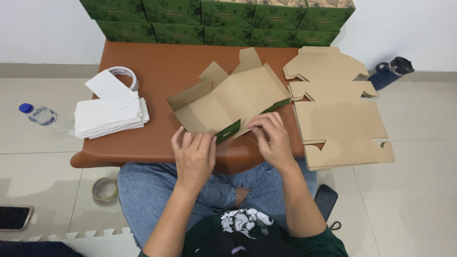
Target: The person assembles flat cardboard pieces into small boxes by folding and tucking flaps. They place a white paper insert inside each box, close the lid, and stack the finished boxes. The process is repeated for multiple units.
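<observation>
A partly folded cardboard box blank, brown inside and green outside, lies on a low brown table. My left hand presses the near edge of the blank, fingers on the folded green flap. My right hand pinches the same near flap from the right side. Both hands hold this one box blank at the table's front edge.
A stack of flat brown box blanks lies at the right. White paper sheets and a tape roll sit at the left. Finished green boxes line the back. Water bottle, dark flask, tape roll and phone lie on the floor.
</observation>
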